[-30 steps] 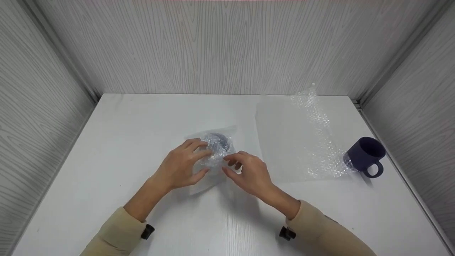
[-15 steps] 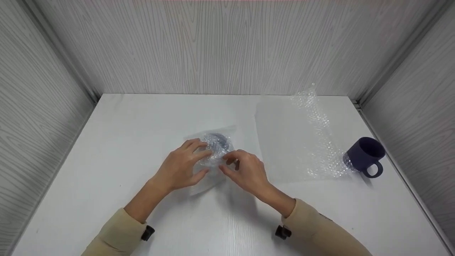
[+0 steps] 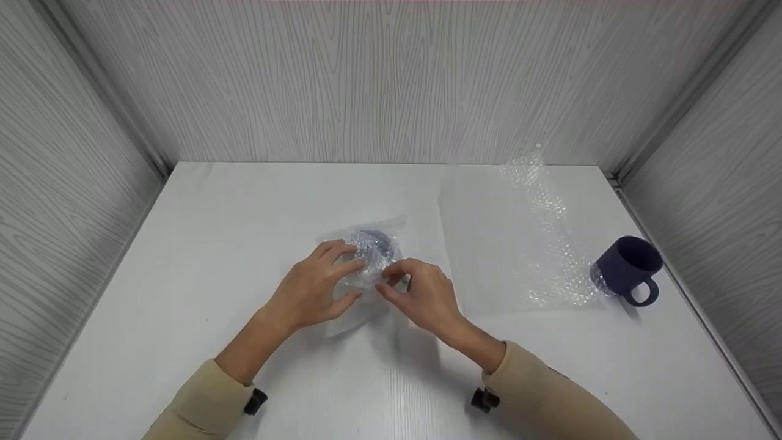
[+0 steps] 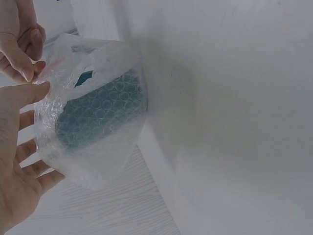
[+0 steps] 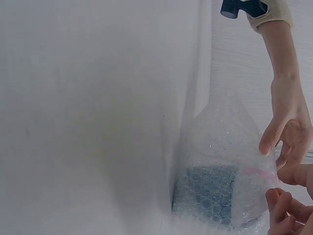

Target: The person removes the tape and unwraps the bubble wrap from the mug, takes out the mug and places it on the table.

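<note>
Two hands work close together, without touching as far as I can see, over one wrapped article near the middle of the table (image 3: 226, 220). The left hand (image 3: 311, 287) rests with loosely spread fingers on the bubble-wrap pouch (image 3: 374, 253), thumb apart from the fingers, bracing rather than clamping. The right hand (image 3: 427, 296) pinches at the pouch edge between thumb and forefinger; a pink strip (image 5: 259, 173) runs toward this point, but I cannot tell whether the strip itself is gripped. Inside the pouch sits a blue article (image 5: 212, 193), rounded and cup-like; the film veils its details.

Risks, in my judgement: if the left hand bears too lightly, a pull from the right may turn or drag the pouch. A sharp tug may tear the thin film. If the pink strip is adhesive, it may cling to a fingertip or fold askew.

Surroundings: to the right of the hands lies a loose bubble-wrap sheet (image 3: 489, 250), flat and well within reach of the right forearm. At its far side a dark mug (image 3: 626, 269) stands near the table's right edge, its base against the sheet. Consequently, a sleeve (image 3: 559, 397) dragging the sheet could shift the mug. Black devices (image 3: 256, 401) at both cuffs add bulk near the tabletop.
</note>
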A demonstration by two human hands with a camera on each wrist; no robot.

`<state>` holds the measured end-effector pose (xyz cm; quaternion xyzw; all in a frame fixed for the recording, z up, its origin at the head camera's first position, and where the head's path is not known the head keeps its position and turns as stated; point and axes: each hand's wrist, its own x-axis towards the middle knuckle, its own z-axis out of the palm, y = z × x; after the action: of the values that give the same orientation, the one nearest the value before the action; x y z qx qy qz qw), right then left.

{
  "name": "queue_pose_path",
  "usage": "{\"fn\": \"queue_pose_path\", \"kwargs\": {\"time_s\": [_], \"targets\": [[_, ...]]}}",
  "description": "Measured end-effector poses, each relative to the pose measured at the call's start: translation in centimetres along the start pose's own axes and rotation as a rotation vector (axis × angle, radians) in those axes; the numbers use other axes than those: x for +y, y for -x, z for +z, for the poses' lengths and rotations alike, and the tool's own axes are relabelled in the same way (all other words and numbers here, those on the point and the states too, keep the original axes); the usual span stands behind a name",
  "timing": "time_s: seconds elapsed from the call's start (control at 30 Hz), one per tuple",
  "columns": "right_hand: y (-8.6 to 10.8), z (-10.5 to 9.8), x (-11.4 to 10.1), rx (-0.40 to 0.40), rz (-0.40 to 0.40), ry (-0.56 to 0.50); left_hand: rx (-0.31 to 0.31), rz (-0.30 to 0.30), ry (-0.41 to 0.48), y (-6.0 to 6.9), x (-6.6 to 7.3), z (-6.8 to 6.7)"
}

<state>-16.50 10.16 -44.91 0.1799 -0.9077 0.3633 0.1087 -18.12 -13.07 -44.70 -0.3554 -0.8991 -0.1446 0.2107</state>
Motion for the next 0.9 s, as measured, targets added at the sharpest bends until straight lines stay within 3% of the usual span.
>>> {"fn": "queue_pose_path", "kwargs": {"time_s": [0.9], "targets": [[-0.36,0.52,-0.60,-0.063,0.042,0.068,0.012,0.003,-0.047,0.03,0.13,0.28]]}}
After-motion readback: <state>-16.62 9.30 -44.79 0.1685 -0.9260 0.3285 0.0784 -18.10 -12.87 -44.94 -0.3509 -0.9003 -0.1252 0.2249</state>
